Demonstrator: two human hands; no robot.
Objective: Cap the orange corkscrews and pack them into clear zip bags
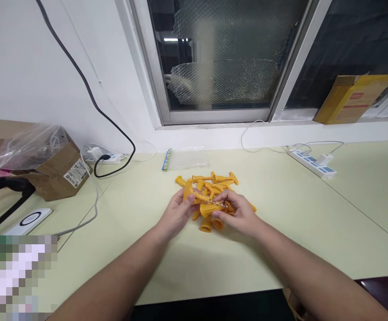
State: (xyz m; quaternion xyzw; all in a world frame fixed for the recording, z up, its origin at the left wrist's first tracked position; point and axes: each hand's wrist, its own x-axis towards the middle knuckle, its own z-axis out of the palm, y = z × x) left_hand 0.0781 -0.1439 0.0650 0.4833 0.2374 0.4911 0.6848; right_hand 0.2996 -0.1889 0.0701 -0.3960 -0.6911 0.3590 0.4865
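Note:
A yellow T-handled corkscrew (189,191) is in my left hand (176,211), its fingers closed around the handle. The corkscrew's silver metal spiral (216,203) points right, toward my right hand (238,211). Just below the spiral is a ribbed yellow plastic sleeve (207,209), with the thumb and fingers of my right hand closed at its right end. Behind and beneath both hands lies a loose pile of similar yellow corkscrew parts (215,178), several with T handles or flared round ends. The hands partly cover the pile.
A clear plastic bag (189,158) lies behind the pile. Power strips stand at the right (310,162) and left (113,158) near the wall. At left are an opened cardboard box (60,174), a white charging pad (30,219) and cables. A yellow carton (350,100) leans on the window.

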